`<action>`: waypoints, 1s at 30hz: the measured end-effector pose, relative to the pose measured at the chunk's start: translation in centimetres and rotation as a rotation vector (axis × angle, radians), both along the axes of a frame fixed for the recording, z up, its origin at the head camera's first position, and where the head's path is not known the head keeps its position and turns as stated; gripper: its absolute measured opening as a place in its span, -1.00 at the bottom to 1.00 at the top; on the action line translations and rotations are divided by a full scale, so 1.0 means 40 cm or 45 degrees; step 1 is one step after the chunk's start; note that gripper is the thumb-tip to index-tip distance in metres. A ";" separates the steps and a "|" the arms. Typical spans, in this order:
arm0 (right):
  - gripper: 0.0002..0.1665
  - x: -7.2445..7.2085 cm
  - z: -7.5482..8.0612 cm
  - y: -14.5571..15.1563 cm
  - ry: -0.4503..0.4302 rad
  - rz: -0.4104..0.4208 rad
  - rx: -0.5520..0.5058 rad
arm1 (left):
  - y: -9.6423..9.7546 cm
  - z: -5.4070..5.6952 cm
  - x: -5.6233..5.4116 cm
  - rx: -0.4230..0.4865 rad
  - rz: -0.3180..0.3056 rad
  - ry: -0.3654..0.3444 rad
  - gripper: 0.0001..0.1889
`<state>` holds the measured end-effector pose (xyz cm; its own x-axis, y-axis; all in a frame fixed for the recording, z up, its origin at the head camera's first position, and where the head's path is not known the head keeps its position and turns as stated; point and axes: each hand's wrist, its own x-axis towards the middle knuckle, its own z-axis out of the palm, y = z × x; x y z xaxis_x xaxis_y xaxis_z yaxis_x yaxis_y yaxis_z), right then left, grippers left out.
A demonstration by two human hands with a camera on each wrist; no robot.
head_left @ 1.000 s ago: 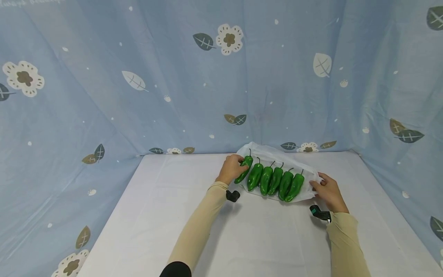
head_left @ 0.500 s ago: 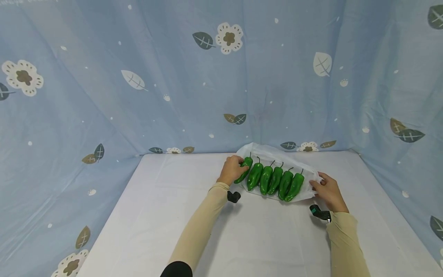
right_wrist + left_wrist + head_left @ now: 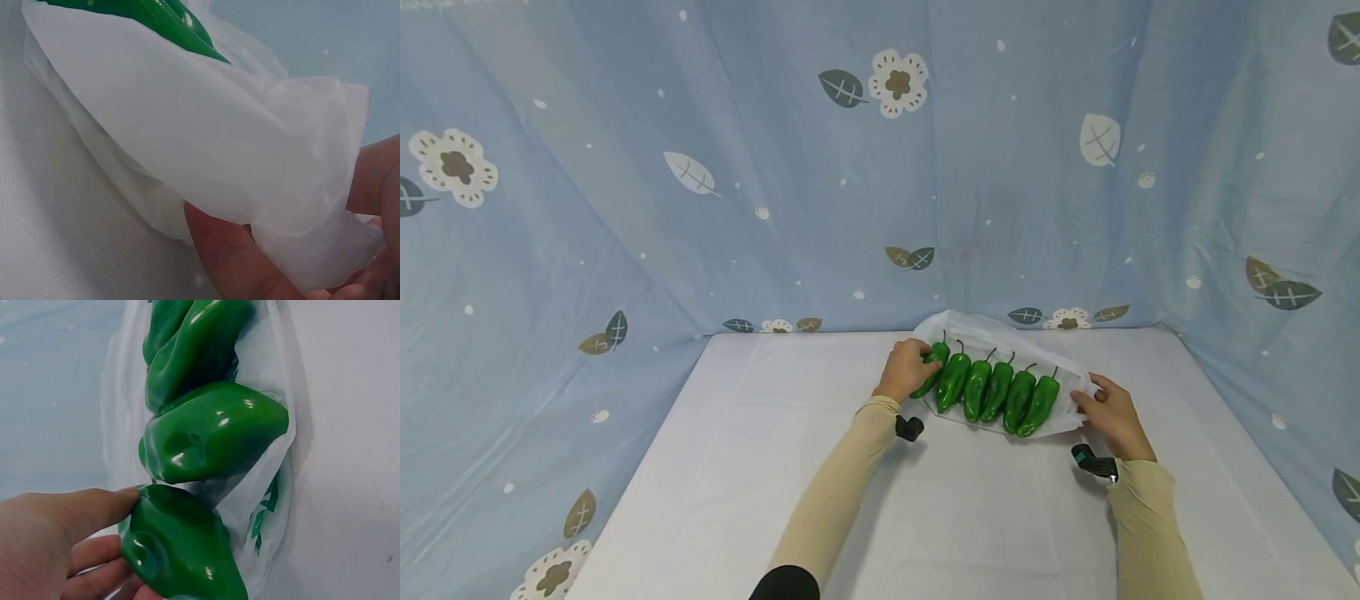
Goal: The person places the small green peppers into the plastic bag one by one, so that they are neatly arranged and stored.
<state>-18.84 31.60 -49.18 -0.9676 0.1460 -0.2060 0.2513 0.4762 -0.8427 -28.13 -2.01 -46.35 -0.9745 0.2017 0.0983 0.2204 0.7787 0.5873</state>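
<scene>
A row of several glossy green peppers lies side by side on a thin white plastic bag (image 3: 1072,414) at the back of the table. My left hand (image 3: 902,370) holds the leftmost green pepper (image 3: 936,360), thumb on its near top and fingers under its side in the left wrist view; its stem points away from me. Beside it rests the second pepper (image 3: 212,428), untouched. At the other end my right hand (image 3: 1116,419) pinches the gathered end of the bag, whose crumpled film (image 3: 306,144) covers part of the fingers in the right wrist view.
White cloth (image 3: 970,517) covers the table. Behind it hangs a blue curtain (image 3: 820,208) with leaves and flowers, close to the bag's far edge. Green print (image 3: 265,509) shows through the bag. A black wrist device (image 3: 1093,462) sits by the right hand.
My left hand has shifted slightly right with the leftmost pepper, whose stem has dropped a little nearer to me. The right hand and the other peppers have not visibly moved.
</scene>
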 end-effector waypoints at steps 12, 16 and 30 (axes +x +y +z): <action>-0.25 -0.001 0.001 -0.002 -0.018 0.000 0.011 | 0.003 -0.001 0.004 -0.005 0.016 -0.020 -0.62; -0.25 -0.002 0.000 -0.001 -0.019 0.002 0.018 | 0.004 -0.003 0.003 -0.033 0.019 -0.021 -0.62; -0.28 0.002 0.005 -0.004 -0.006 0.013 0.048 | 0.003 -0.008 0.008 -0.081 -0.011 0.048 -0.64</action>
